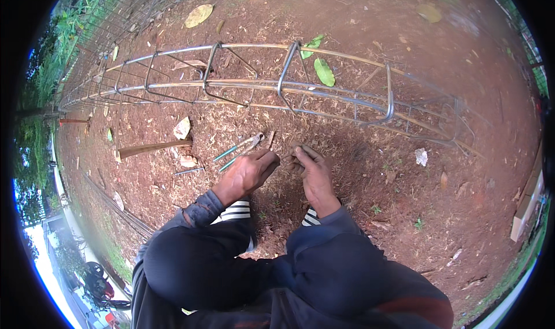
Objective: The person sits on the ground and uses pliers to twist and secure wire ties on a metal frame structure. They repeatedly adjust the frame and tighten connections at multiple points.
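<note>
Open reddish soil (pixel 370 193) spreads right of the person's hands, while beyond them the long metal cage (pixel 280 88), grey and rusty brown with squared hoops around its bars, edges the room. Teal-handled pliers (pixel 254 140) lie on the ground just beyond the left hand (pixel 245 176); its grip and the right hand's (pixel 315 176) are drawn together, on what one cannot tell.

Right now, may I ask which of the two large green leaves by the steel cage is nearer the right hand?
The lower leaf, showing between the cage's bars; the upper leaf lies farther, crossed by one.
</note>
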`<action>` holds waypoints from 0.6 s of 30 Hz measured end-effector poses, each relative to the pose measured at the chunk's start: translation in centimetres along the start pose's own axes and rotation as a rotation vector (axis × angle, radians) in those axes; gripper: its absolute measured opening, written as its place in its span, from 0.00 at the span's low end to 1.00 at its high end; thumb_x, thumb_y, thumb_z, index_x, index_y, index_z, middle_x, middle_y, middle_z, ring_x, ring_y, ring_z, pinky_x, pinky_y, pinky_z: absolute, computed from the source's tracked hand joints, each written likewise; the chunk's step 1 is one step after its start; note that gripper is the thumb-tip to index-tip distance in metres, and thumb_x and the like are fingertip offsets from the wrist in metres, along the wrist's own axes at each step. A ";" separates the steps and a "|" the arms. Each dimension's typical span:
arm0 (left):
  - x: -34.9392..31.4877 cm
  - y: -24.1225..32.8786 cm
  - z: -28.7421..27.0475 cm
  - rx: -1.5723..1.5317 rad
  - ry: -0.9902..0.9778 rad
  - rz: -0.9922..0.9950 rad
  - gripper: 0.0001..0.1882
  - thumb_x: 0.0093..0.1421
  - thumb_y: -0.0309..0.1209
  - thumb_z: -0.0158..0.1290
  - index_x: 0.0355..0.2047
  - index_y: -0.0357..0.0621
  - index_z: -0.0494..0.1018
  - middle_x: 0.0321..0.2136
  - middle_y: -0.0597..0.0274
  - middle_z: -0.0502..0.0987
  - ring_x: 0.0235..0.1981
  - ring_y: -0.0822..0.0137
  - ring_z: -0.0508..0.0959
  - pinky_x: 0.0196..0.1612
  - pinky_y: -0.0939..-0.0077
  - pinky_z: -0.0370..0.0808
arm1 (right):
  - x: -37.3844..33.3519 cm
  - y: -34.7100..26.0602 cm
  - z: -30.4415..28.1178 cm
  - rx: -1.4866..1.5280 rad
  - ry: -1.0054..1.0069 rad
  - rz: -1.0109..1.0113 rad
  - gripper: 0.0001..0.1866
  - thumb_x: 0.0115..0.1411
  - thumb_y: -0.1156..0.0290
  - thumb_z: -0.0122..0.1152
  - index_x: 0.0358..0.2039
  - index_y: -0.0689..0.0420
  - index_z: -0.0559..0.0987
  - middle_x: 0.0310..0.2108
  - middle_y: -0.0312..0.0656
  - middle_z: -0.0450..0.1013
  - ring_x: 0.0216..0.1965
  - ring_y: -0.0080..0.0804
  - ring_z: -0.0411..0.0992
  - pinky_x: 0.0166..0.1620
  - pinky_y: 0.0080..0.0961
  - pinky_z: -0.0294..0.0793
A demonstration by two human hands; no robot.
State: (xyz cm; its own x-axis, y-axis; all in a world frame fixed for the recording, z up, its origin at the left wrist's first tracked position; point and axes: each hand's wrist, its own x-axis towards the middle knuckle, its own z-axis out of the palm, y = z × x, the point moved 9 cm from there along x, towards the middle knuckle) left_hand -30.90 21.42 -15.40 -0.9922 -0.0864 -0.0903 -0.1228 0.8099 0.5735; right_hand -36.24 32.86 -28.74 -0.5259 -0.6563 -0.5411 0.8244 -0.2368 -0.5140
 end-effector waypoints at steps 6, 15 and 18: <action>1.0 0.0 4.4 -0.207 -0.057 0.006 0.08 0.66 0.29 0.61 0.40 0.38 0.77 0.32 0.50 0.81 0.31 0.53 0.84 0.34 0.62 0.80 | -1.5 -0.1 -3.4 0.057 0.080 -0.017 0.17 0.74 0.69 0.59 0.59 0.63 0.79 0.42 0.38 0.80 0.42 0.26 0.79 0.44 0.25 0.80; -0.7 -4.1 11.8 -1.259 -0.198 -0.678 0.12 0.74 0.37 0.52 0.41 0.39 0.77 0.33 0.56 0.84 0.26 0.66 0.85 0.23 0.73 0.78 | -1.9 -3.7 -4.5 -0.658 0.244 -0.380 0.21 0.70 0.66 0.65 0.60 0.61 0.80 0.48 0.44 0.80 0.47 0.33 0.78 0.52 0.30 0.77; -1.4 -7.3 11.9 -1.345 -0.025 -0.779 0.12 0.74 0.36 0.52 0.42 0.39 0.77 0.33 0.56 0.84 0.27 0.66 0.84 0.22 0.75 0.77 | -0.2 -5.5 -3.3 -0.947 0.240 -0.438 0.29 0.66 0.62 0.71 0.63 0.61 0.77 0.56 0.51 0.78 0.54 0.42 0.77 0.58 0.37 0.75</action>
State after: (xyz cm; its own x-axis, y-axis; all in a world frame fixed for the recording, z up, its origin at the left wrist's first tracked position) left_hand -28.37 22.51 -29.20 -0.6762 -0.2032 -0.7081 -0.5331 -0.5285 0.6607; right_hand -41.37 36.65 -28.05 -0.8490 -0.4665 -0.2481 0.1104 0.3026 -0.9467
